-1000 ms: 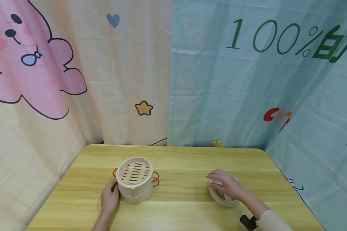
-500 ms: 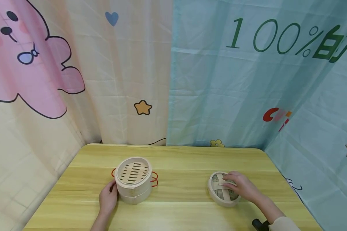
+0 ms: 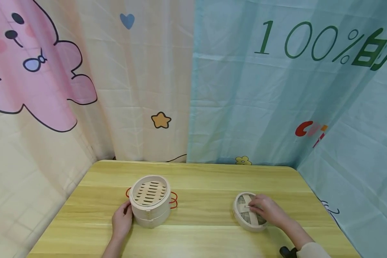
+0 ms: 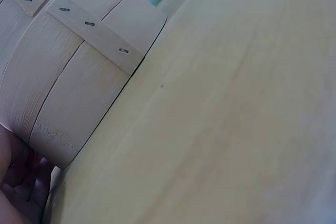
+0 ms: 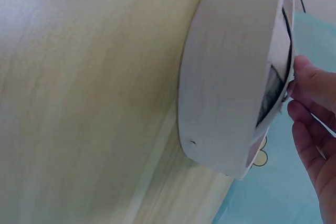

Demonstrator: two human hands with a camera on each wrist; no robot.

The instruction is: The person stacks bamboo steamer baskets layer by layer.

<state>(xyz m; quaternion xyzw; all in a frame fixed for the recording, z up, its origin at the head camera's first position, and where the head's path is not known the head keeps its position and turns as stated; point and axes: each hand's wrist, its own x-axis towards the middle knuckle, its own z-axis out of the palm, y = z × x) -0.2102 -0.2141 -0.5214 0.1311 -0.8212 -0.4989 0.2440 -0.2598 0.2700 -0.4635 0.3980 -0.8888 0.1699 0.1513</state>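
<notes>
A two-tier bamboo steamer [image 3: 151, 212] with a slatted top and red side loops stands on the left of the table. My left hand [image 3: 122, 220] is at its left side, fingers curled at the lower red loop. In the left wrist view, the steamer wall [image 4: 68, 87] rests on the tabletop, and the fingers [image 4: 31, 190] tuck in beside its base. To the right lies the round bamboo steamer lid [image 3: 243, 208] with crossed strips on top. My right hand [image 3: 268, 210] pinches the small loop at its centre; the right wrist view shows thumb and forefinger meeting there, beside the lid's side [image 5: 226, 72].
The wood-grain table [image 3: 203, 200] has rounded far corners. Printed curtains [image 3: 225, 107] hang behind and along both sides. A black object [image 3: 288, 252] shows by the right sleeve [image 3: 313, 251] at the front edge of the view.
My right hand has drawn back from over the lid to its right part, and thumb and forefinger have closed on the centre loop. The left hand and steamer have stayed in place.
</notes>
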